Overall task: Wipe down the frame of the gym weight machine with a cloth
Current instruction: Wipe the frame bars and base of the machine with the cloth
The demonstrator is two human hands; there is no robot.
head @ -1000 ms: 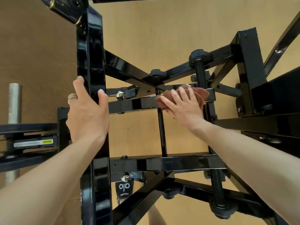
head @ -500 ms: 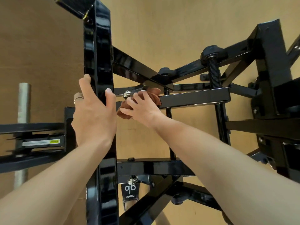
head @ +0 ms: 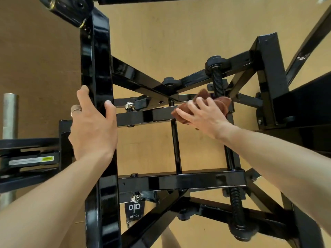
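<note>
Cloth (head: 217,102) back at right end of upper crossbar (head: 148,116), centre-right; right hand (head: 202,115) fingers flat on it. Left hand (head: 93,129) still clamps the upright (head: 97,72). Return stroke done; bar likely nearly clean.

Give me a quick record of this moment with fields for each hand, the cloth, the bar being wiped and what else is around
left hand: grips the thick black post, thumb on one side, fingers on the other
right hand: presses the cloth onto the crossbar, fingers spread
cloth: brown, bunched, near the crossbar's right end
crossbar: glossy black, upper of two
nearby: threaded rod just behind the cloth; silver tube at far left; tan floor
</note>
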